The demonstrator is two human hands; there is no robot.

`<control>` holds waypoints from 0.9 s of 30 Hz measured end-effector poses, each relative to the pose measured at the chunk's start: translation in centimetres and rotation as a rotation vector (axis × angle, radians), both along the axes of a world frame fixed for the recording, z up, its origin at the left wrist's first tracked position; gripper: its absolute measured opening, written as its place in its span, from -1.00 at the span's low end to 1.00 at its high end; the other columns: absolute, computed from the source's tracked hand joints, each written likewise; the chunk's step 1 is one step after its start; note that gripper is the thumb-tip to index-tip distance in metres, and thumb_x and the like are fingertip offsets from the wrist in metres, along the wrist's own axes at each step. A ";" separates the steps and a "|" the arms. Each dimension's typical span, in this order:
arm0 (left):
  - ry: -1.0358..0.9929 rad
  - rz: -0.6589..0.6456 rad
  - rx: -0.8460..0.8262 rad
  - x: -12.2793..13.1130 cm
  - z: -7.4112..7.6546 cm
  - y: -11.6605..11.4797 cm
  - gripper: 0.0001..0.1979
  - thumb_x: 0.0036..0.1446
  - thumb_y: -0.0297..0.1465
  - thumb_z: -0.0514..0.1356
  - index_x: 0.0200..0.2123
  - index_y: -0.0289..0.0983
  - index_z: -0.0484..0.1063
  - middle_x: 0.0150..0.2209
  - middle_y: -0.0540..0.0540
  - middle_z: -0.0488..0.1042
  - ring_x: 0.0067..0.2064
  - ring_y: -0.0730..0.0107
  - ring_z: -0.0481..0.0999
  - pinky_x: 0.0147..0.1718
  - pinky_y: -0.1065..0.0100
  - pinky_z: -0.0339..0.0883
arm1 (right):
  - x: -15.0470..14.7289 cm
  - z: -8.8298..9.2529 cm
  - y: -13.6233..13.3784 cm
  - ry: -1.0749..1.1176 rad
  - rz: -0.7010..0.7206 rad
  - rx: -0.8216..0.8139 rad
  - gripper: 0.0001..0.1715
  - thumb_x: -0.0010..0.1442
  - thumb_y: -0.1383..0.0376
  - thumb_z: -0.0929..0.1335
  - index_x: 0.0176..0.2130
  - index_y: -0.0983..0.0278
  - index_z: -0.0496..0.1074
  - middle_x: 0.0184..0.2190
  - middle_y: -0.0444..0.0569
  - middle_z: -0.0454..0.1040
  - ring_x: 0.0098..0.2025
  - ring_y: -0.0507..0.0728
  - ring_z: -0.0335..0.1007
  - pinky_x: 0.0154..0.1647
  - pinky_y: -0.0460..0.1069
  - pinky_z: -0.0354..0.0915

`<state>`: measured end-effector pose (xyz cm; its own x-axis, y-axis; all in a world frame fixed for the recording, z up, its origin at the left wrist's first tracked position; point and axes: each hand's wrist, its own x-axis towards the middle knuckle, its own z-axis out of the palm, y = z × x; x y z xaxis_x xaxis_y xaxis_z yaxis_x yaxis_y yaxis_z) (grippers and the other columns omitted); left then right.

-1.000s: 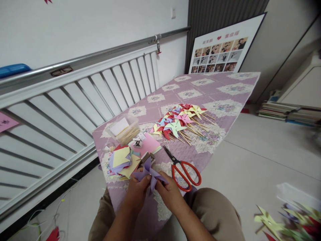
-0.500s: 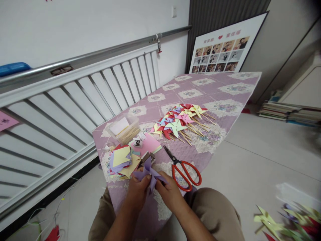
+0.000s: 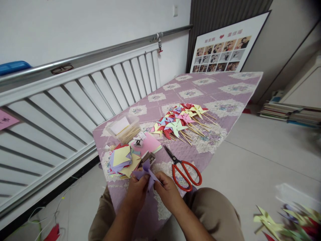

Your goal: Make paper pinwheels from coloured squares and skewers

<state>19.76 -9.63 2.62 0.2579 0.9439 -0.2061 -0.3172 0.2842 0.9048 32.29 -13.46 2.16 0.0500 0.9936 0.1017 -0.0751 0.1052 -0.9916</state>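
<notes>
Left hand (image 3: 136,193): at the near edge of the table, thumb and fingers pinched on the left part of the purple folded paper (image 3: 146,171).
Right hand (image 3: 168,193): just beside the left hand, fingertips closed on the right part of the same paper; the two hands nearly touch.
Purple folded paper: held between both hands just above the near table edge, its points sticking up and to the left; I cannot tell whether it touches the cloth.
Table (image 3: 225,89): covered with a mauve quilted cloth with flower squares, running from near to far right.
Loose paper squares (image 3: 121,160): a mixed yellow, purple and red heap, just far-left of the hands.
Pink sheets (image 3: 151,142): a flat stack beyond the heap, with a small dark clip (image 3: 137,143) on its left edge.
Clear box (image 3: 124,129): farther left, holding thin wooden sticks.
Red scissors (image 3: 185,169): lying flat just right of the hands, handles near, blades pointing far-left.
Finished pinwheels (image 3: 179,121): a coloured pile on sticks, mid-table, well beyond the scissors.
Radiator (image 3: 75,100): white slats along the left wall.
Photo board (image 3: 223,50): leaning at the far end.
Books (image 3: 288,113): stacked on the floor, far right.
</notes>
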 end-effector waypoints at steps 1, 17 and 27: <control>-0.040 -0.007 -0.015 0.1 0.3 0.0 -0.78 -0.11 -0.32 0.37 -0.42 -0.28 0.43 -0.53 0.05 0.37 -0.47 0.49 0.32 -0.44 0.43 0.18 | 0.0 0.0 0.0 -0.001 0.001 -0.003 -0.79 0.19 0.26 0.27 -0.47 0.23 0.30 -0.56 -0.21 0.22 -0.48 0.02 0.14 -0.45 -0.09 0.11; -0.039 0.060 -0.050 0.5 0.6 0.0 -0.71 -0.24 -0.33 0.44 -0.45 -0.30 0.44 -0.55 0.04 0.42 -0.48 0.48 0.38 -0.44 0.44 0.24 | 0.1 -0.6 0.1 -0.115 -0.035 0.035 -0.84 0.18 0.34 0.26 -0.44 0.24 0.35 -0.52 -0.18 0.32 -0.44 0.04 0.24 -0.44 -0.10 0.14; -0.009 0.128 -0.006 0.2 -0.8 0.3 -0.67 -0.21 -0.34 0.43 -0.34 -0.29 0.46 -0.47 0.01 0.48 -0.40 0.42 0.44 -0.36 0.39 0.26 | -0.1 -1.0 0.0 -0.305 -0.157 0.137 -0.84 0.12 0.43 0.26 -0.40 0.25 0.41 -0.48 -0.13 0.41 -0.40 0.08 0.34 -0.37 -0.07 0.20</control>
<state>19.97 -9.36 1.80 0.1370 0.9681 -0.2098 -0.3590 0.2459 0.9004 32.16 -13.46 1.20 0.1473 0.9525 0.2667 0.2491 0.2252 -0.9419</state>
